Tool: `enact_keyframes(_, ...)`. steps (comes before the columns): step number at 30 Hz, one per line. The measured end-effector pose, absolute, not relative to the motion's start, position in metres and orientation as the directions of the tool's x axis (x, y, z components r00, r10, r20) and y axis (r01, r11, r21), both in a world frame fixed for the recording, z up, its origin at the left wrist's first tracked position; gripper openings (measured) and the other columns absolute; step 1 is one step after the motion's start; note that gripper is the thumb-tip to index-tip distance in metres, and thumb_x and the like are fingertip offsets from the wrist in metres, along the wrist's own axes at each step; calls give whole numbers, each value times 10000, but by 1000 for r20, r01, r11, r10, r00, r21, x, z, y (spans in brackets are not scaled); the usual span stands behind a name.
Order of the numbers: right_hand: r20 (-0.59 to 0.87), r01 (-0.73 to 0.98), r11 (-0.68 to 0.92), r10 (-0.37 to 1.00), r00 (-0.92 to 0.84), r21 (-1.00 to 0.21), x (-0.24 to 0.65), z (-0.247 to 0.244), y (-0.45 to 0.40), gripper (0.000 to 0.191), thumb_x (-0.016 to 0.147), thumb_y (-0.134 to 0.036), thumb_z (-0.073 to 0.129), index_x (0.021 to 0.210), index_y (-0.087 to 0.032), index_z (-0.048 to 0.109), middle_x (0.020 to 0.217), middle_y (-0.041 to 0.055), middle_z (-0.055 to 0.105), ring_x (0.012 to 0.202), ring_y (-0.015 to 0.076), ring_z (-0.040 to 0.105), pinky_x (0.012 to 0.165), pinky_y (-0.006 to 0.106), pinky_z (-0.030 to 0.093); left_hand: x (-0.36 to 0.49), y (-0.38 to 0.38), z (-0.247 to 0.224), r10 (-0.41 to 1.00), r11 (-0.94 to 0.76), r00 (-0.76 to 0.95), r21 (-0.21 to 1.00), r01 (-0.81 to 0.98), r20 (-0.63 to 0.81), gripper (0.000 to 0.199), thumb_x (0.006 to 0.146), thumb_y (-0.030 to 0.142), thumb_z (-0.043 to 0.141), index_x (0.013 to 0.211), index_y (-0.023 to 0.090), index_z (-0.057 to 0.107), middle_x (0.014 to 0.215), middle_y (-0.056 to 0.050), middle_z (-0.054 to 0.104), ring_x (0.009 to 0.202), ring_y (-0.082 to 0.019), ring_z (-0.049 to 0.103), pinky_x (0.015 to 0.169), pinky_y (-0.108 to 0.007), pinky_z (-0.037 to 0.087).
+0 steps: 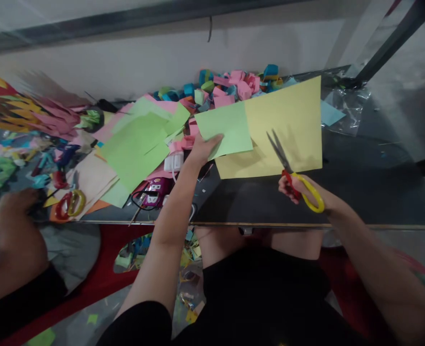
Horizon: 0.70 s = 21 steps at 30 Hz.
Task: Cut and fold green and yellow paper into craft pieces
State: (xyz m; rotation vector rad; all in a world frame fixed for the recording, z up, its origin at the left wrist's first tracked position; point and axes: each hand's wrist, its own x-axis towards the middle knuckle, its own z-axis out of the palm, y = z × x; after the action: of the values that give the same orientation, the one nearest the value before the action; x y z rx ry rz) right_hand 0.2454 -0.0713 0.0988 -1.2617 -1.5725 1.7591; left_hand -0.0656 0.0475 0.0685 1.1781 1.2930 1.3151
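Observation:
My left hand (202, 150) grips a light green sheet of paper (227, 126) at its lower left edge, thumb on top and the other fingers mostly hidden. Behind that green piece lies a larger yellow sheet of paper (288, 110), reaching out to the right. In my right hand (293, 187) is a pair of scissors (287, 168) with one red and one yellow handle loop. Their blades stand a little apart and point up and left, over the lower part of the yellow sheet, with no paper visibly between them.
Green sheets (140, 144) lie left of my left hand, near a purple power strip (156, 192). Folded paper pieces (234, 84) are heaped along the wall. Another pair of scissors (70, 204) rests near a co-worker's arm (18, 230). Clear plastic (355, 110) lies at right.

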Motion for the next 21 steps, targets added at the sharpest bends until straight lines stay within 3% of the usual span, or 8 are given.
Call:
enact_keyframes(8, -403, 500, -213, 861, -311, -840, 225, 84, -77, 843, 683, -1021, 396, 644, -186, 506, 638, 5, 504, 449, 92, 500, 451, 268, 466, -66, 40, 63, 983, -67, -172, 997, -42, 59, 701, 715, 404, 827, 1352, 208, 611, 1219, -159, 753, 1301, -346, 644, 1076, -449, 562)
enact_keyframes(17, -372, 379, -239, 866, -333, -894, 217, 82, -64, 801, 703, -1000, 433, 631, -203, 453, 575, -19, 437, 433, 73, 414, 414, 251, 472, -57, 29, 65, 985, -64, -163, 997, -31, 59, 691, 686, 528, 845, 1272, 213, 660, 1268, -169, 730, 1332, -361, 620, 1102, -468, 547)
enact_keyframes(21, -296, 390, -161, 901, -318, -907, 211, 86, -64, 797, 721, -999, 407, 653, -206, 461, 602, -6, 455, 461, 89, 440, 438, 264, 466, -53, 22, 69, 988, -44, -148, 999, -8, 43, 708, 689, 531, 857, 1267, 175, 658, 1239, -180, 737, 1283, -376, 648, 1080, -501, 558)
